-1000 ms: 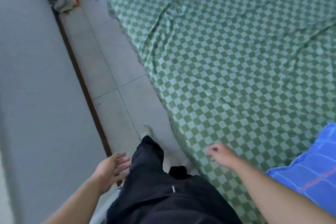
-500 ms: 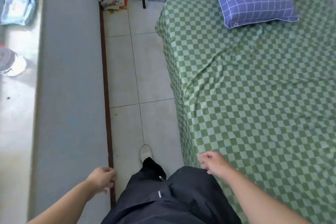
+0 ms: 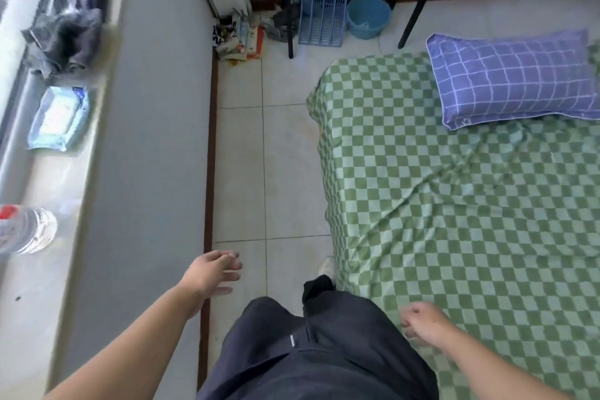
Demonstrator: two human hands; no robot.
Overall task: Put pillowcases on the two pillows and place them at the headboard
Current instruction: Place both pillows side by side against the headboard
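A person stands beside a green-checked bed, both hands empty, left hand loosely spread and right hand half-curled, as the blue-cased pillow lies crosswise ahead and rightward, nearer the right hand.

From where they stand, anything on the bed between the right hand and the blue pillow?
Nothing visible. Between the right hand and the blue pillow lies only the wrinkled green checkered sheet. Both hands are empty; the left hand hangs over the floor.
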